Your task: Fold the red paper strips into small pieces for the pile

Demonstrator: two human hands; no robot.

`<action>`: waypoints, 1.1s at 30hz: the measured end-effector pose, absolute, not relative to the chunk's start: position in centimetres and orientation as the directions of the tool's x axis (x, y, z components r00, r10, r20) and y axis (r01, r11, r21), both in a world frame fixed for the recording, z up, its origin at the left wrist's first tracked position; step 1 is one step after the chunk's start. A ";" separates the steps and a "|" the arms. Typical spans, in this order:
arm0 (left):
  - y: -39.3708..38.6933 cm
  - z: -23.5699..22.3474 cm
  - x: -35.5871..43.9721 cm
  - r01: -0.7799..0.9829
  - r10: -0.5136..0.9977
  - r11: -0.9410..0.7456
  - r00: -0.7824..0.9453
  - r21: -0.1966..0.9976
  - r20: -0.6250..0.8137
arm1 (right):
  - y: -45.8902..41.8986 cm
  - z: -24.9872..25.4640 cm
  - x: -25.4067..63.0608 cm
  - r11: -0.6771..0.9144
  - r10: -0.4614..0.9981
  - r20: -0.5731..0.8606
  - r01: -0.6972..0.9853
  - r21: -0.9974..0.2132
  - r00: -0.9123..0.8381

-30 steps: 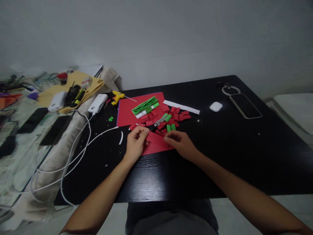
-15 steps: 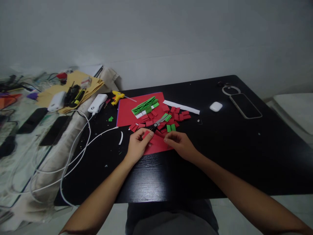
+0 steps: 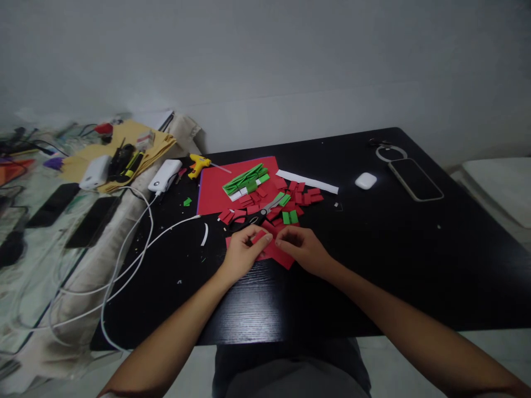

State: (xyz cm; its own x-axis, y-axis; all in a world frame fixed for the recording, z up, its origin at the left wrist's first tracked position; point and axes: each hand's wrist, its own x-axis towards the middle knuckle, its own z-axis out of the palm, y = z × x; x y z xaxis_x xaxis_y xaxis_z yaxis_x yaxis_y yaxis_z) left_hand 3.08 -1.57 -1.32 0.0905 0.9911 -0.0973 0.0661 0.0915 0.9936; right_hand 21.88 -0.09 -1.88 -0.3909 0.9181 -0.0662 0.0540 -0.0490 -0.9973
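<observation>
Close to the table's front edge, my left hand [image 3: 245,251] pinches a piece of red paper [image 3: 261,243] between thumb and fingers. My right hand [image 3: 305,249] is closed, its fingertips pressed together at the red paper's other end; the exact grip is partly hidden. More red paper [image 3: 285,258] lies beneath and between both hands. Just beyond my left hand are black-handled scissors [image 3: 265,211], resting with their blades over folded red paper pieces [image 3: 296,190]. Folded green paper pieces [image 3: 290,216] lie among them. A bundle of green folded strips [image 3: 246,179] sits on a red sheet [image 3: 213,190].
A white paper strip [image 3: 309,181] and a yellow glue gun [image 3: 199,165] lie farther back. To the right are a white earbud case [image 3: 365,181] and a phone [image 3: 416,179]. White cables [image 3: 149,243] cross the left side near a power bank [image 3: 165,174].
My left hand has shifted right and slightly toward me, nearer my right hand. The red paper between them has turned, with a corner now pointing toward me. More of the scissors' handles shows.
</observation>
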 end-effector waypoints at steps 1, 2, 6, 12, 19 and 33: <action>-1.7 -1.3 3.2 0.064 0.990 0.096 0.100 0.993 -0.102 | -0.1 -1.9 21.9 -0.049 0.918 -0.066 0.053 -0.997 -0.391; -1.7 -1.3 3.3 0.065 0.989 0.097 0.104 0.993 -0.104 | -0.2 -1.9 21.9 -0.049 0.918 -0.066 0.054 -0.997 -0.390; -1.8 -1.3 3.3 0.077 0.990 0.092 0.098 0.993 -0.100 | -0.2 -1.7 22.0 -0.039 0.921 -0.064 0.072 -0.997 -0.384; -1.7 -1.5 3.3 0.073 0.985 0.111 0.122 0.991 -0.120 | -0.2 -1.9 21.9 -0.030 0.918 -0.052 0.062 -0.998 -0.393; -1.8 -1.5 3.3 0.058 0.973 0.126 0.185 0.990 -0.135 | -0.2 -2.2 21.8 -0.016 0.920 -0.045 0.078 -0.997 -0.389; 0.1 -1.1 1.3 -0.019 0.991 0.091 -0.096 0.996 -0.093 | 0.3 -1.5 22.2 -0.116 0.920 -0.110 0.006 -0.993 -0.375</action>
State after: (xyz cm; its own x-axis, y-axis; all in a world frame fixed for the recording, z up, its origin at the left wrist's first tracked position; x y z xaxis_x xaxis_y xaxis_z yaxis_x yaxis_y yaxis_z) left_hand 1.25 0.14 -1.07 -0.0955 0.9911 -0.0926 -0.0186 0.0913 0.9957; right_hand 22.16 0.26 -1.53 -0.3751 0.9205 -0.1096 0.0059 -0.1159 -0.9932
